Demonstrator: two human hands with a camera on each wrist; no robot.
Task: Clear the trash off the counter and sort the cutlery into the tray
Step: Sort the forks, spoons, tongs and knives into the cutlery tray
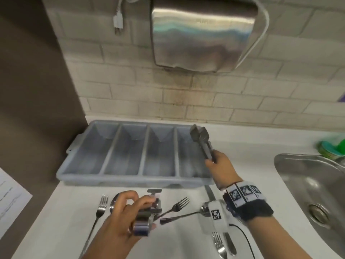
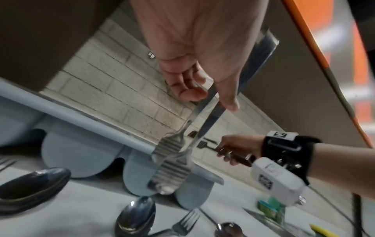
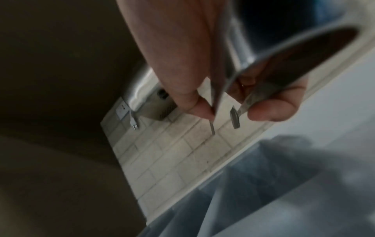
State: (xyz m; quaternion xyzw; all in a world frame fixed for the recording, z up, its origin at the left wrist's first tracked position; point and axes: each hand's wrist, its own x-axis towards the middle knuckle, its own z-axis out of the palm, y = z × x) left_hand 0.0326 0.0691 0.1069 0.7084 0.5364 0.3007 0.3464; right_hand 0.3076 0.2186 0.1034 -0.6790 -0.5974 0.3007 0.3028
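Observation:
A grey four-compartment cutlery tray (image 1: 119,150) stands against the tiled wall, and all its compartments show empty. My right hand (image 1: 212,159) grips two pieces of cutlery (image 1: 200,137) upright above the rightmost compartment. Blur hides what kind they are. In the right wrist view the fingers (image 3: 271,110) pinch them with their ends (image 3: 235,118) pointing at the wall. My left hand (image 1: 147,200) holds a blurred bunch of cutlery (image 1: 147,215) above the counter. Fork tines (image 2: 172,154) show in that bunch below the fingers (image 2: 188,91). Loose on the counter lie forks (image 1: 100,208) (image 1: 177,204), spoons (image 1: 203,210) (image 1: 113,201) and a knife (image 1: 211,193).
A steel sink (image 1: 308,184) is set into the counter at the right, with a green item (image 1: 332,146) behind it. A steel dispenser (image 1: 203,34) hangs on the wall above the tray. A brown panel (image 1: 37,90) bounds the left. Another fork (image 1: 218,245) lies near the front edge.

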